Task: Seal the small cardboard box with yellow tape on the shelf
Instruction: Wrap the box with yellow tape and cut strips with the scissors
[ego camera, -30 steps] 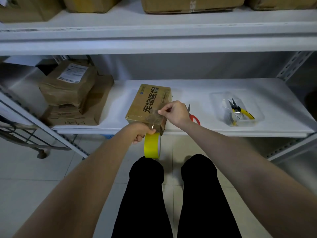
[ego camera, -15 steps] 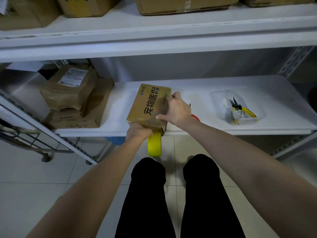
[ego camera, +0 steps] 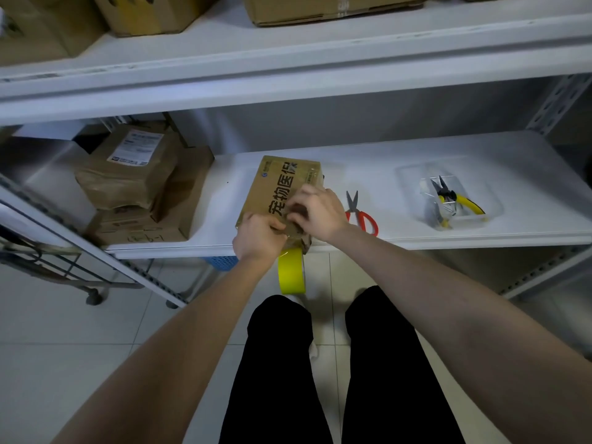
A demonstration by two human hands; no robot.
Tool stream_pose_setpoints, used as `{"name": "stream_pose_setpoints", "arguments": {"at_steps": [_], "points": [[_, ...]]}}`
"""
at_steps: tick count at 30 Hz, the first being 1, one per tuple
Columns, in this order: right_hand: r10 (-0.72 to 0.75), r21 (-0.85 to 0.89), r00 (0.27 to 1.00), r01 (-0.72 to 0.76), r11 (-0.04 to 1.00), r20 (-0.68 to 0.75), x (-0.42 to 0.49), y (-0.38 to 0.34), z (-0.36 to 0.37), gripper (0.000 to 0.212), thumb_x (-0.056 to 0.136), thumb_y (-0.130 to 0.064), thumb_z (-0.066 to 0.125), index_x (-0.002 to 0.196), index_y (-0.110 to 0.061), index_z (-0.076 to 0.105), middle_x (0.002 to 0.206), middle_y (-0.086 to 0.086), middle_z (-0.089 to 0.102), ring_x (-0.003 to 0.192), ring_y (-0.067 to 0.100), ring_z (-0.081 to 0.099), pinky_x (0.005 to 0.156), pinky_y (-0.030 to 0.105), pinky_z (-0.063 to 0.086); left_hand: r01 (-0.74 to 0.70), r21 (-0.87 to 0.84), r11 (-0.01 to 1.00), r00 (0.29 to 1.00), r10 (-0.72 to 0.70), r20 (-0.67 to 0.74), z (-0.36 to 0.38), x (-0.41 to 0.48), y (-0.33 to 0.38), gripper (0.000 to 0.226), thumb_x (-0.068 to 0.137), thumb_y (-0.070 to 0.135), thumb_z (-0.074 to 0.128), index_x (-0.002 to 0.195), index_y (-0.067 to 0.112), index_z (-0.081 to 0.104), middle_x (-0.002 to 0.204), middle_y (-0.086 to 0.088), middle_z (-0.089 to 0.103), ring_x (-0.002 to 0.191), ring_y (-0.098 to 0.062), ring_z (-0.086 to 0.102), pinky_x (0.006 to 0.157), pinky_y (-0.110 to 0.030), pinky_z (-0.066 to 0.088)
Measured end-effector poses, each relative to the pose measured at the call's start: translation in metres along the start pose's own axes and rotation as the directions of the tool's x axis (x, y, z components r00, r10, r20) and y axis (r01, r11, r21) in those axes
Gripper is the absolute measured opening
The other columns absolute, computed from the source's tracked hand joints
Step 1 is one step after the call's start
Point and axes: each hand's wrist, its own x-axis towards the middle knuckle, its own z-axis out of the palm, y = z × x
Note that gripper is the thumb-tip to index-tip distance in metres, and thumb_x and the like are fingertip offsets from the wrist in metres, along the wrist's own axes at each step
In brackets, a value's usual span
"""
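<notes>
White metal shelf (ego camera: pixel 400 161), lower centre of frame. Small cardboard box (ego camera: pixel 278 184) is laid flat at the front edge, centre, its near end overhanging slightly. Red-handled scissors (ego camera: pixel 360 216) are placed just right of it. Clear tray (ego camera: pixel 474 184) noted further right. Brown parcels (ego camera: pixel 137 184) are stacked at left. Upper shelf (ego camera: pixel 352 49) is loaded with cartons (ego camera: pixel 153 11).

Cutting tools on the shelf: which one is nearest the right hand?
The red-handled scissors, lying bare on the shelf just beside the right hand; the yellow-handled cutters sit farther right inside a clear plastic tray.
</notes>
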Motion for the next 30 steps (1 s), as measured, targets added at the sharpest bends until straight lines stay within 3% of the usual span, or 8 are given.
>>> {"name": "stream_pose_setpoints", "arguments": {"at_steps": [5, 10, 15, 17, 19, 21, 24, 30], "points": [[-0.222, -0.167, 0.974, 0.226, 0.960, 0.047, -0.009, 0.012, -0.002, 0.033, 0.090, -0.041, 0.055, 0.117, -0.027, 0.067, 0.119, -0.006, 0.061, 0.115, 0.022, 0.052, 0.093, 0.038, 0.033, 0.014, 0.034, 0.999, 1.000, -0.013, -0.016, 0.002, 0.001, 0.001, 0.023, 0.075, 0.030, 0.075, 0.098, 0.035, 0.074, 0.117, 0.001, 0.058, 0.103, -0.023, 0.060, 0.090, -0.040, 0.051], [-0.176, -0.292, 0.954, 0.245, 0.925, 0.242, -0.008, 0.008, -0.015, 0.067, 0.080, -0.068, 0.052, 0.135, -0.030, 0.051, 0.139, -0.011, 0.047, 0.131, 0.015, 0.037, 0.107, 0.040, 0.019, 0.051, -0.007, 0.999, 0.999, -0.051, -0.007, 0.008, 0.007, 0.000, 0.021, 0.072, 0.030, 0.076, 0.093, 0.036, 0.074, 0.111, 0.006, 0.067, 0.103, -0.021, 0.061, 0.087, -0.041, 0.053], [-0.147, -0.328, 0.971, 0.203, 0.923, 0.187, -0.015, -0.002, -0.007, 0.062, 0.081, -0.057, 0.056, 0.134, -0.027, 0.052, 0.137, -0.008, 0.050, 0.126, 0.017, 0.043, 0.105, 0.037, 0.025, 0.132, -0.224, 0.966, 0.981, -0.160, -0.112, 0.009, -0.011, 0.002, 0.024, 0.076, 0.009, 0.065, 0.100, 0.011, 0.067, 0.104, -0.010, 0.069, 0.102, -0.029, 0.062, 0.082, -0.029, 0.047], [-0.130, -0.331, 0.978, 0.179, 0.926, 0.164, -0.014, -0.005, -0.005, 0.060, 0.079, -0.056, 0.058, 0.131, -0.026, 0.056, 0.134, -0.006, 0.053, 0.125, 0.019, 0.044, 0.105, 0.037, 0.026, 0.274, -0.314, 0.909, 0.957, -0.290, -0.005, 0.012, -0.018, 0.002, 0.036, 0.075, 0.019, 0.068, 0.109, 0.007, 0.063, 0.112, -0.013, 0.067, 0.107, -0.031, 0.059, 0.086, -0.031, 0.045], [-0.125, -0.354, 0.979, 0.176, 0.918, 0.162, -0.011, -0.010, -0.004, 0.059, 0.076, -0.054, 0.061, 0.127, -0.025, 0.059, 0.129, -0.005, 0.056, 0.122, 0.020, 0.045, 0.105, 0.037, 0.027, 0.459, -0.407, 0.790, 0.887, -0.381, 0.261, 0.015, -0.021, 0.002, 0.058, 0.068, 0.032, 0.071, 0.120, 0.012, 0.059, 0.125, -0.011, 0.061, 0.115, -0.029, 0.056, 0.098, -0.036, 0.046], [-0.136, -0.388, 0.979, 0.187, 0.903, 0.155, -0.009, -0.012, -0.005, 0.057, 0.075, -0.055, 0.061, 0.123, -0.025, 0.061, 0.123, -0.004, 0.059, 0.118, 0.020, 0.047, 0.103, 0.038, 0.028, 0.574, -0.475, 0.667, 0.812, -0.392, 0.431, 0.020, -0.023, 0.000, 0.056, 0.069, 0.025, 0.072, 0.120, 0.014, 0.054, 0.126, -0.009, 0.059, 0.114, -0.027, 0.056, 0.101, -0.039, 0.045], [-0.141, -0.410, 0.979, 0.191, 0.892, 0.147, -0.010, -0.012, -0.006, 0.059, 0.075, -0.058, 0.059, 0.123, -0.025, 0.061, 0.121, -0.003, 0.061, 0.117, 0.021, 0.048, 0.104, 0.039, 0.026, 0.512, -0.502, 0.697, 0.851, -0.334, 0.404, 0.027, -0.016, -0.010, 0.039, 0.082, 0.005, 0.068, 0.119, 0.008, 0.057, 0.124, -0.012, 0.061, 0.114, -0.028, 0.058, 0.100, -0.042, 0.046], [-0.175, -0.418, 0.978, 0.208, 0.884, 0.115, -0.014, -0.008, 0.001, 0.057, 0.078, -0.055, 0.058, 0.122, -0.019, 0.062, 0.124, -0.002, 0.061, 0.116, 0.022, 0.050, 0.102, 0.039, 0.027, 0.451, -0.395, 0.800, 0.869, -0.294, 0.398, 0.025, -0.001, -0.002, 0.049, 0.087, 0.005, 0.062, 0.133, -0.001, 0.048, 0.137, -0.015, 0.052, 0.127, -0.031, 0.048, 0.107, -0.039, 0.040]]}}
